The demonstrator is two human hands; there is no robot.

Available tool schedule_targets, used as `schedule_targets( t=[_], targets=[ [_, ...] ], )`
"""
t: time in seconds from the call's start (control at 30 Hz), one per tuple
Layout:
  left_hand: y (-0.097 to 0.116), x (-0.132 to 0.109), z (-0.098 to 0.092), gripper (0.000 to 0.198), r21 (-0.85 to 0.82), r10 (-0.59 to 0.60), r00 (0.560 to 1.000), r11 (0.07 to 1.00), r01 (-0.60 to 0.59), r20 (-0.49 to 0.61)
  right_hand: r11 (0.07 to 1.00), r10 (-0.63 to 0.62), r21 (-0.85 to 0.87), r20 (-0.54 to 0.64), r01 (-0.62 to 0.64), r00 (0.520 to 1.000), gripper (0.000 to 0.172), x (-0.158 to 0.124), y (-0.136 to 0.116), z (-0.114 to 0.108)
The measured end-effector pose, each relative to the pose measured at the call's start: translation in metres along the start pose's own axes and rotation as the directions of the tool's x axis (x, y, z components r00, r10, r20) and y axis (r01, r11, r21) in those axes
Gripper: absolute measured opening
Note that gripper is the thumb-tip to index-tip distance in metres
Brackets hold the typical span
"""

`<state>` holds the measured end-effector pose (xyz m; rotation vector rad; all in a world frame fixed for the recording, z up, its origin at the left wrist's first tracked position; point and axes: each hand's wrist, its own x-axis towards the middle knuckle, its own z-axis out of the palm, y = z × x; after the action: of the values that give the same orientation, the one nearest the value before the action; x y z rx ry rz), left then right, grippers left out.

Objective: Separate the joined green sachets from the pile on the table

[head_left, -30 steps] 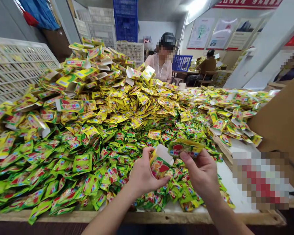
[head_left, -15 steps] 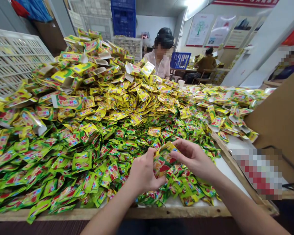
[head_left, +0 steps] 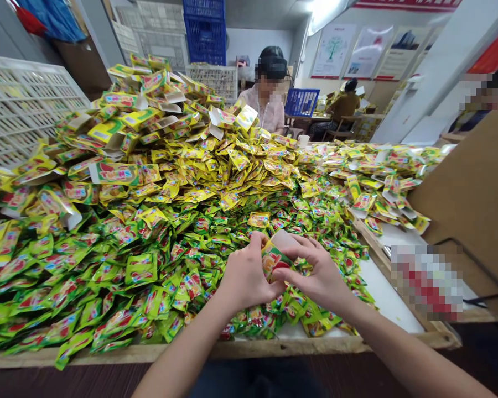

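I have the left hand clamped round a small printed carton, white flap up. Right hand is on it too, thumb and fingers pinching its right side; can't tell what's inside. Carton is held over green sachets, between the near and right wooden edges of the table. Yellow sachets heap farther from the near edge.

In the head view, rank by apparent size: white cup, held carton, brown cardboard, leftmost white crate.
1. Brown cardboard, cropped
2. Leftmost white crate, cropped
3. Held carton, partly covered
4. White cup
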<state>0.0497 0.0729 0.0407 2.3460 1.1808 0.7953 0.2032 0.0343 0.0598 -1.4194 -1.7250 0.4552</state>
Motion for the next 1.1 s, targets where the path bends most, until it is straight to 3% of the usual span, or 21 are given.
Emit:
schedule_targets(
  t=[0.07,0.13,0.23,0.33,0.43,0.57,0.6,0.67,0.73,0.77,0.8,0.83,0.87,0.9,0.93,0.97,1.0,1.03,1.07,1.1],
  targets=[
    [0.002,0.000,0.001,0.050,0.019,0.029,0.999,0.999,-0.029,0.035,1.000,0.012,0.007,0.129,-0.013,0.992,0.008,0.001,-0.003,-0.003],
    [0.002,-0.001,0.002,0.049,0.004,0.053,0.999,0.999,-0.053,0.003,0.994,0.038,0.089,0.190,-0.056,0.981,0.013,0.002,-0.003,-0.005],
    [0.000,-0.003,0.002,0.052,-0.118,0.030,0.994,0.992,-0.043,-0.109,0.928,0.147,0.326,0.121,-0.180,0.982,0.017,0.001,0.001,-0.004],
    [-0.004,-0.010,0.003,0.046,-0.316,-0.006,0.998,0.949,-0.015,-0.068,0.833,0.240,0.478,0.142,-0.279,0.960,0.024,-0.003,0.008,0.003],
    [-0.009,-0.021,0.011,0.034,-0.414,-0.047,0.997,0.910,0.015,-0.067,0.781,0.238,0.543,0.196,-0.308,0.951,0.025,-0.012,0.015,0.013],
    [-0.013,-0.042,0.024,0.025,-0.446,-0.080,0.981,0.895,-0.008,-0.179,0.818,0.297,0.540,-0.098,-0.200,0.950,0.045,-0.029,0.022,0.021],
    [-0.014,-0.047,0.026,0.023,-0.439,-0.079,0.976,0.899,-0.019,-0.203,0.817,0.312,0.536,-0.102,-0.212,0.945,0.049,-0.032,0.024,0.021],
    [-0.014,-0.053,0.030,0.018,-0.414,-0.053,0.977,0.909,-0.039,-0.207,0.776,0.337,0.525,0.126,-0.351,0.933,0.045,-0.034,0.028,0.017],
    [-0.016,-0.055,0.031,0.017,-0.375,-0.021,0.981,0.926,-0.054,-0.193,0.741,0.335,0.436,0.419,-0.511,0.844,0.037,-0.026,0.037,0.002],
    [-0.018,-0.055,0.032,0.018,-0.345,-0.014,0.980,0.937,-0.057,-0.200,0.753,0.343,0.388,0.458,-0.532,0.820,0.035,-0.017,0.043,-0.011],
    [-0.020,-0.055,0.032,0.019,-0.313,-0.014,0.974,0.948,-0.058,-0.224,0.784,0.362,0.359,0.399,-0.507,0.843,0.034,-0.004,0.050,-0.029],
    [-0.023,-0.056,0.032,0.020,-0.283,-0.022,0.964,0.957,-0.056,-0.265,0.833,0.381,0.343,0.216,-0.435,0.899,0.033,0.011,0.058,-0.050],
    [-0.027,-0.056,0.031,0.021,-0.260,-0.030,0.952,0.964,-0.053,-0.306,0.880,0.377,0.334,-0.060,-0.337,0.924,0.033,0.028,0.066,-0.073],
    [-0.030,-0.056,0.030,0.020,-0.245,-0.037,0.941,0.968,-0.050,-0.337,0.921,0.346,0.312,-0.375,-0.235,0.860,0.034,0.045,0.074,-0.095],
    [-0.032,-0.056,0.029,0.020,-0.237,-0.043,0.933,0.971,-0.046,-0.358,0.950,0.299,0.261,-0.594,-0.173,0.747,0.036,0.061,0.081,-0.114],
    [-0.035,-0.055,0.027,0.019,-0.227,-0.048,0.926,0.973,-0.041,-0.374,0.964,0.260,0.172,-0.763,-0.203,0.592,0.043,0.075,0.086,-0.128],
    [-0.036,-0.053,0.024,0.018,-0.208,-0.050,0.921,0.978,-0.034,-0.386,0.962,0.186,0.052,-0.842,-0.267,0.507,0.052,0.086,0.089,-0.134],
    [-0.037,-0.048,0.021,0.017,-0.176,-0.047,0.920,0.984,-0.024,-0.389,0.945,0.107,-0.075,-0.850,-0.320,0.516,0.056,0.095,0.090,-0.131],
    [-0.037,-0.042,0.017,0.017,-0.129,-0.041,0.923,0.992,-0.010,-0.383,0.922,0.040,-0.212,-0.778,-0.323,0.626,0.053,0.100,0.090,-0.119],
    [-0.038,-0.035,0.013,0.017,-0.068,-0.032,0.931,0.998,0.008,-0.363,0.903,-0.008,-0.348,-0.599,-0.251,0.801,0.048,0.104,0.088,-0.100]
  ],
)
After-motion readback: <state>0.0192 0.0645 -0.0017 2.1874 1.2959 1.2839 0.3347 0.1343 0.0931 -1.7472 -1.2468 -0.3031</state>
